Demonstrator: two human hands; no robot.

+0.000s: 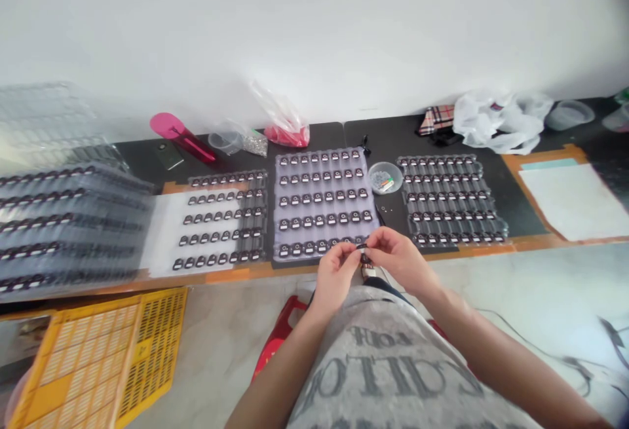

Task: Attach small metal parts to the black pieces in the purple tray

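My left hand (338,272) and my right hand (397,259) meet at the front edge of the middle tray, both pinching one small black part (362,248) between their fingertips. Just behind them lies the pale purple tray (322,209), holding rows of small black parts with white labels. To its right is a round clear bowl (384,179) with small pieces inside. A clear tray (449,200) of black parts lies further right, and another tray (253,216) of them is to the left. My fingers partly hide the held part.
Stacked trays (73,226) fill the table's left end. Along the wall are a pink cylinder (181,137), a bag with red contents (287,133) and white plastic bags (501,121). Paper (577,200) lies at right. A yellow crate (98,357) and red stool (280,337) are below the table.
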